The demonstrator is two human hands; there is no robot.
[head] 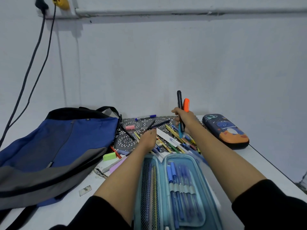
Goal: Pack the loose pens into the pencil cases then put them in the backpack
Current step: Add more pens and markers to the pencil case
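- Open pencil case (174, 188) lies nearest, blue pens inside.
- Right hand (184, 119): grip closed around several markers (179, 98).
- Left hand (147, 141) rests on loose pens (173, 132); I cannot tell its grip.

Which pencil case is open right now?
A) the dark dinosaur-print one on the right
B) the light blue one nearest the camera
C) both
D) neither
B: the light blue pencil case lies unfolded with blue pens in its loops, while the dinosaur-print case at the right sits closed.
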